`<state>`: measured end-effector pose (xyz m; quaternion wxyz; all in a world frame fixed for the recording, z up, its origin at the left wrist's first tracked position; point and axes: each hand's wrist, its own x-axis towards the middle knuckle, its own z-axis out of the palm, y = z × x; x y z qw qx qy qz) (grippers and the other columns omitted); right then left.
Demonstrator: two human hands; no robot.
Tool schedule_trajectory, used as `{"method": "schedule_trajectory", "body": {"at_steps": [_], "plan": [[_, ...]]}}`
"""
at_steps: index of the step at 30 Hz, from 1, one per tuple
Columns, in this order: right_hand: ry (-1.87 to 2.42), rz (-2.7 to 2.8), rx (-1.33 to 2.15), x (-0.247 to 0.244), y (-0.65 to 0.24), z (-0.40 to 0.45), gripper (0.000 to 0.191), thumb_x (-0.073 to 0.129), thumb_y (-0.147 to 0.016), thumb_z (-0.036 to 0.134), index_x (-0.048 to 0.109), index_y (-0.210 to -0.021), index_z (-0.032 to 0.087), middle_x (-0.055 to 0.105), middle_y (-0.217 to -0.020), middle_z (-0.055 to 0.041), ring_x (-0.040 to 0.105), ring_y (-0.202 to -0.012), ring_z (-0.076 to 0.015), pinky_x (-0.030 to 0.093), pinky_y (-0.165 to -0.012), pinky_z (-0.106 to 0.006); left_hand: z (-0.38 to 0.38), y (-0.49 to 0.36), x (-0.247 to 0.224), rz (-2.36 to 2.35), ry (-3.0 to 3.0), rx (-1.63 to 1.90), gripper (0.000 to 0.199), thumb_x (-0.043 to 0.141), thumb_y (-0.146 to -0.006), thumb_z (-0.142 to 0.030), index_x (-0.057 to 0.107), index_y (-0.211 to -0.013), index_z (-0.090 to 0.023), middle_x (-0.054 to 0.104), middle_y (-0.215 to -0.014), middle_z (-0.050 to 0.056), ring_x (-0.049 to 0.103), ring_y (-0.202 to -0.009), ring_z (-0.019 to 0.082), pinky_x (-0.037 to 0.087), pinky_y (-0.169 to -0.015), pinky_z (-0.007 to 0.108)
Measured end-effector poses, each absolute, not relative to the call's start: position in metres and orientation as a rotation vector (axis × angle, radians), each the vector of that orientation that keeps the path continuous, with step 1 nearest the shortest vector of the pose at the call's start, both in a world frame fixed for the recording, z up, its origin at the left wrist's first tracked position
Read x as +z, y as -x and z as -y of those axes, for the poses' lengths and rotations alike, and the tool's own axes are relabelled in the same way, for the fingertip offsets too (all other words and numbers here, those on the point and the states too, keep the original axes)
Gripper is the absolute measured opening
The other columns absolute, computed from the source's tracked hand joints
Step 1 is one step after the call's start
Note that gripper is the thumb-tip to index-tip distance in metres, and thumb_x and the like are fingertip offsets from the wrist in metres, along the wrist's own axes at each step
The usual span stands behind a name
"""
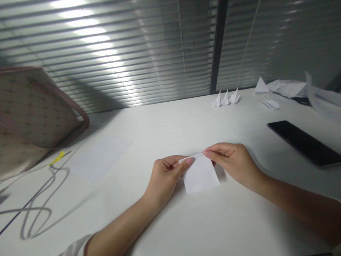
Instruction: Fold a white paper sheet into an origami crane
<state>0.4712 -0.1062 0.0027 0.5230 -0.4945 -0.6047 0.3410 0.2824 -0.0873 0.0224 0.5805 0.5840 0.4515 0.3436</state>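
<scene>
A white tabletop point(160, 124) is backed by grey slatted blinds point(160, 53). A small, roughly square white paper sheet point(201, 177) is held between both hands: gripped at ten o'clock by the left hand point(165, 177), pinched near one o'clock by the right hand point(237, 161). No long axis is evident; the six-o'clock edge is left free.

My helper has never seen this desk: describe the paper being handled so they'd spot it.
Find the white desk by the blinds, then the left hand and right hand over it. Between them is a small white paper; unlike the larger sheet lying flat at left, both hands hold it.
</scene>
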Motion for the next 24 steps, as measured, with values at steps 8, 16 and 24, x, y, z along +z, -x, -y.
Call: {"method": "schedule_trajectory", "body": {"at_steps": [8,16,24], "plan": [[1.195,1.380,0.971,0.004,-0.470,0.105,0.012,0.064,-0.081,0.028,0.068,-0.073,0.019,0.068,-0.064,0.0014,0.063,-0.058,-0.0118,0.052,-0.054,-0.022,0.082,-0.280,0.019,-1.043,-1.499,0.738,0.033,0.061,-0.084,-0.043,0.070,-0.084,-0.012,0.073,-0.076,0.008,0.067,-0.067,0.019,0.052,-0.060,0.029],[1.354,1.465,1.141,-0.005,-0.467,0.097,0.013,0.058,-0.080,0.021,0.063,-0.069,0.015,0.063,-0.054,-0.0003,0.054,-0.041,-0.0092,0.037,-0.033,-0.018,0.055,-0.272,0.012,-1.059,-2.028,0.647,0.021,0.060,-0.086,-0.034,0.067,-0.083,-0.014,0.063,-0.061,0.002,0.056,-0.050,0.014,0.044,-0.046,0.024],[1.470,1.591,0.916,-0.012,-0.467,0.093,0.010,0.061,-0.076,0.017,0.061,-0.065,0.016,0.061,-0.055,0.0012,0.054,-0.049,-0.0102,0.038,-0.044,-0.020,0.050,-0.262,0.000,-0.544,-2.558,0.619,0.031,0.048,-0.091,-0.013,0.064,-0.116,-0.022,0.061,-0.127,0.008,0.054,-0.118,0.021,0.044,-0.101,0.039]]}}
